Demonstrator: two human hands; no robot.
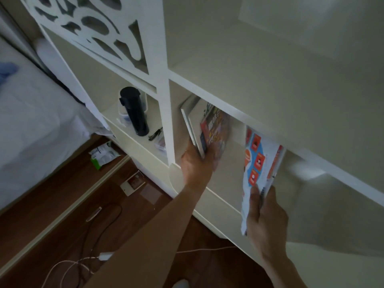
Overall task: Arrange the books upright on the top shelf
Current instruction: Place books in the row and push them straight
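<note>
My left hand (pixel 196 163) grips the lower end of a small stack of books (pixel 209 129) standing on edge inside a white shelf compartment (pixel 226 175); a white cover is on the left, a red and orange cover on the right. My right hand (pixel 266 219) pinches a book with a white, blue and orange cover (pixel 256 163) at its lower corner, thumb on the cover. That book stands upright at the compartment's right side, its top hidden under the shelf board (pixel 249 113) above.
A black flask (pixel 136 111) and small items sit in the left compartment. A cut-out white panel (pixel 99 28) rises above it. White bedding (pixel 37 121) lies at the left. Cables, a charger (pixel 105 256) and packets litter the wooden floor.
</note>
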